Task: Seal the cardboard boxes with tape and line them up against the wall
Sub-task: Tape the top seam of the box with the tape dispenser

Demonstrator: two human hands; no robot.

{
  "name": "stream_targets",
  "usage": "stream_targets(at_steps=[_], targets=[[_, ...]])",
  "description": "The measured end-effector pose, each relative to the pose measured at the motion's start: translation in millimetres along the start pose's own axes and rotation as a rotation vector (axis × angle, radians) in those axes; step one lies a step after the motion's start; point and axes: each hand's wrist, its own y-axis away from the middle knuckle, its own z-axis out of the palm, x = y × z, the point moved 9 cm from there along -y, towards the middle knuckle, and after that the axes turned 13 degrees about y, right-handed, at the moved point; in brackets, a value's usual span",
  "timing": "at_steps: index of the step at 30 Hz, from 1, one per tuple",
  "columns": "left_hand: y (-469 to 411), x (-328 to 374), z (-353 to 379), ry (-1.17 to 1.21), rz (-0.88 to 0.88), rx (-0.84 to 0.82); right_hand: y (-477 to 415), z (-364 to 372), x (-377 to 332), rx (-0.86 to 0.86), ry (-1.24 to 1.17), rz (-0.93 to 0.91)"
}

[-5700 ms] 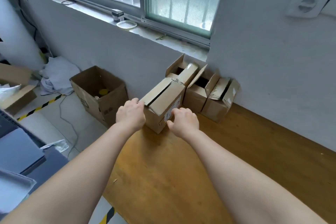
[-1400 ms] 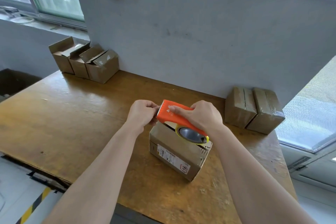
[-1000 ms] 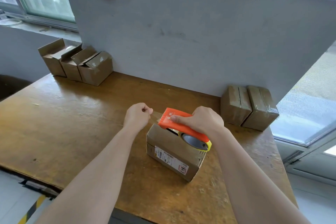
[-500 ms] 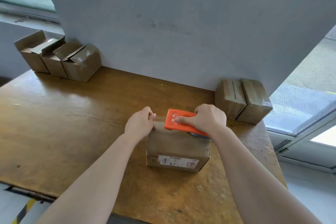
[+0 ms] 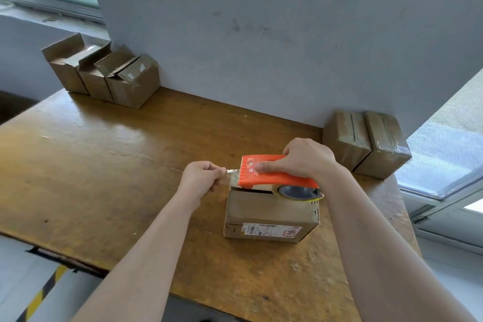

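Tape is seen drawn a short way out of an orange tape dispenser (image 5: 271, 174), which is held over the top of a cardboard box (image 5: 269, 214) standing toward the front right of the bench (image 5: 104, 165). The dispenser is gripped from above by the right hand (image 5: 305, 158), with the fingers (image 5: 288, 150) wrapped over its far edge and the thumb pressed on its orange face. The free tape end (image 5: 232, 172) is pinched by the left hand (image 5: 201, 180), just beside the dispenser's toothed edge and above the box's upper left edge. The top flaps appear folded down, but a dark gap is seen beneath the dispenser, so the seam is judged not yet taped. Two sealed boxes (image 5: 366, 141) are set side by side against the wall (image 5: 261, 34) at the right. Three open boxes (image 5: 104, 73) are grouped in the far left corner, flaps up.

Several faults could arise from here. If the strip is pulled off-line, the seam could be missed or the tape laid crooked and creased. If the short end is released before it is pressed down, it could curl back onto the roll or cling to the hand. The box is gripped by neither hand, so a hard pull could drag or tip it on the smooth bench. The toothed edge lies close to the left hand, which could be nicked by a slip.
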Motion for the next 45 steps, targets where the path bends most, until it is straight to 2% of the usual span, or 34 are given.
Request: stream_targets(at_steps=[5,12,27,31,34,37,40,45], targets=[[10.0,-20.8,-1.5,0.056,-0.020,0.025,3.9,18.7,0.5,-0.035,0.014,0.006],[12.0,-27.3,-0.5,0.003,0.011,0.076,8.0,24.7,-3.1,0.006,0.038,0.013],[7.5,-64.2,20.2,-0.047,-0.029,0.062,8.2,29.9,-14.4,0.005,0.089,0.027],[9.5,-80.8,28.4,-0.022,-0.143,0.027,8.2,30.2,-14.4,0.008,0.083,0.035],[11.3,-89.4,26.0,-0.161,-0.212,-0.001,8.3,30.2,-15.0,0.003,0.070,0.037],[8.1,-64.8,16.2,-0.269,-0.070,0.122,7.3,31.1,-15.4,-0.002,0.073,0.040],[18.6,-37.0,9.5,-0.145,0.099,0.268,6.6,29.7,-16.4,0.002,0.092,0.051],[41.3,-41.6,32.3,-0.045,0.074,0.111,6.1,30.3,-23.0,-0.004,0.120,0.050]])
